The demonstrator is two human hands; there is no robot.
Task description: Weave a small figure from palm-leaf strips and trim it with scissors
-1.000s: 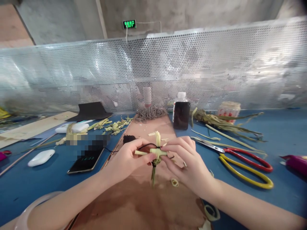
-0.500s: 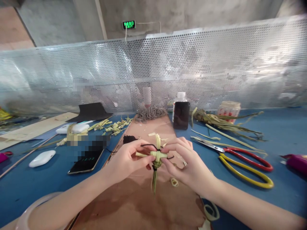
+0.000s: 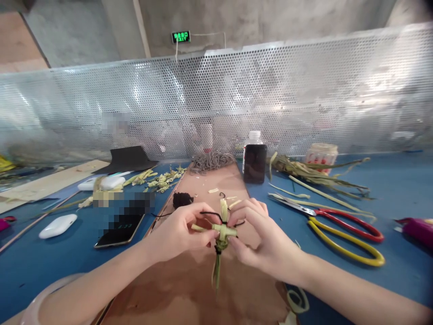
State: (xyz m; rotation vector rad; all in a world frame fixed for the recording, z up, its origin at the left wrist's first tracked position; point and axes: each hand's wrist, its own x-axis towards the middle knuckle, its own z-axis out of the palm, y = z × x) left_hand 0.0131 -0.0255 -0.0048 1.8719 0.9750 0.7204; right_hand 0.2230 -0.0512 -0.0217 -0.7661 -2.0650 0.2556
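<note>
Between my hands is a small cross-shaped figure of folded pale-green leaf strips (image 3: 223, 232), bound with black cord above and below its middle. Its leafy tail hangs downward over the brown board (image 3: 189, 289). My left hand (image 3: 184, 228) pinches the figure's left side, thumb on the front, and a strip end sticks out between the fingers. At the right side, my right hand (image 3: 255, 230) has fingertips and thumb closed on the figure near the upper cord. The black cord (image 3: 210, 212) runs loose from the upper binding past my left fingers.
Scissors with red and yellow handles (image 3: 348, 234) lie at right, near dried leaves (image 3: 314, 174). A bottle (image 3: 254, 135) stands behind an upright dark phone (image 3: 255, 163). At left are another phone (image 3: 122, 228), a white case (image 3: 58, 226) and leaf pieces (image 3: 165, 180). Grey cord (image 3: 213, 161) lies at the back.
The figure sits slightly lower, and its cord's curled end now shows above it. My right fingers have shifted a little around the upper binding. Both hands keep their hold.
</note>
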